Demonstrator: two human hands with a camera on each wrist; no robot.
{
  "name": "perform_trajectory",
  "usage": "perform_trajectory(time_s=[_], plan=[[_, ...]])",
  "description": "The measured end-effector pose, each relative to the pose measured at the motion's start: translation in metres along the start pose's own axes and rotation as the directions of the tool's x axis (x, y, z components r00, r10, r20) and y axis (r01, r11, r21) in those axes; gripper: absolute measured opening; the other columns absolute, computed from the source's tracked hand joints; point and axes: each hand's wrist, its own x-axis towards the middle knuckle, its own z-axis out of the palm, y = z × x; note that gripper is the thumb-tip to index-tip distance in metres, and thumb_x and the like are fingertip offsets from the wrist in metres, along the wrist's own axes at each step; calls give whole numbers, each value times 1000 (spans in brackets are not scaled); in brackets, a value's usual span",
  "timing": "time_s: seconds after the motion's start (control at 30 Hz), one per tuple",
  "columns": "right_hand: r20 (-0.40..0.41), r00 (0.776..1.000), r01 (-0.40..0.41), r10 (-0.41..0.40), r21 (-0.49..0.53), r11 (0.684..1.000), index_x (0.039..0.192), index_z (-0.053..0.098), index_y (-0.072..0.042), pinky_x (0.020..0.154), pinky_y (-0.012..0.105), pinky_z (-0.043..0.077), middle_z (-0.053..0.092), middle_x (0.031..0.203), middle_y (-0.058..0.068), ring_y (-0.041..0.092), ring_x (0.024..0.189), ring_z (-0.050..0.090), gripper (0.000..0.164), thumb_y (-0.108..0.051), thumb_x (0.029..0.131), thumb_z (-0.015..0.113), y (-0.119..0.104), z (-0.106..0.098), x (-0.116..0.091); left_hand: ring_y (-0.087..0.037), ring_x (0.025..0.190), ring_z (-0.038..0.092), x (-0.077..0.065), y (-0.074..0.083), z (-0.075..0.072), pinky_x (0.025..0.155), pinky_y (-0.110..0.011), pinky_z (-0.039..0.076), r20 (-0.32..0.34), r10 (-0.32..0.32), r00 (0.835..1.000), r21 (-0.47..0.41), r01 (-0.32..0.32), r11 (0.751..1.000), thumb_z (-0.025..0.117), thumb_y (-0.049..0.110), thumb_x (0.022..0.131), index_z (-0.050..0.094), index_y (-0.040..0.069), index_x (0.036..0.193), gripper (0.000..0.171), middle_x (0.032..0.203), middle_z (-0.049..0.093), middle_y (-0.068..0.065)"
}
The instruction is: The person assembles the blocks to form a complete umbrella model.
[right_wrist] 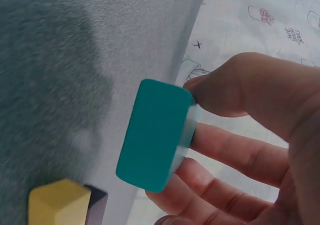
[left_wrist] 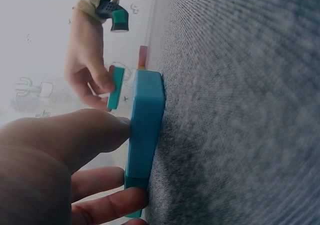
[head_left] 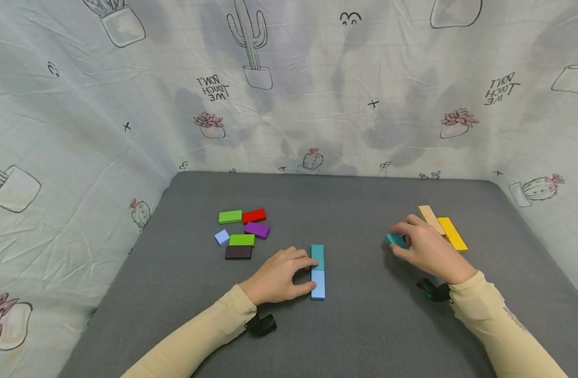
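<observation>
Two blocks lie end to end in line on the grey table: a teal block (head_left: 317,252) at the far end and a light blue block (head_left: 318,291) nearer. My left hand (head_left: 281,275) rests against them from the left, thumb touching the light blue block and fingertips at the teal one, without closing round either. Over to the right, my right hand (head_left: 428,249) pinches another teal block (right_wrist: 152,135) between thumb and fingers. In the left wrist view that block is held up off the table. Part of it is hidden by the fingers in the head view.
At the left lie two green blocks (head_left: 230,217), a red block (head_left: 254,216), a purple block (head_left: 257,230), a small light blue block (head_left: 222,238) and a dark block (head_left: 238,252). Beyond my right hand are a tan block (head_left: 430,218) and a yellow block (head_left: 453,234). Printed cloth (head_left: 293,115) hangs behind.
</observation>
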Motion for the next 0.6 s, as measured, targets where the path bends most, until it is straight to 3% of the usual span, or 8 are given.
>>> perform_trajectory(time_s=[0.6], plan=[[75, 997, 17, -27, 130, 991, 117, 74, 1, 67, 30, 48, 64, 104, 13, 14, 77, 53, 27, -11, 93, 74, -18, 27, 50, -12, 104, 56, 0, 0, 0, 91, -34, 50, 16, -8, 1000, 6, 8, 1000, 72, 38, 98, 71, 18, 133, 41, 120, 69, 4]])
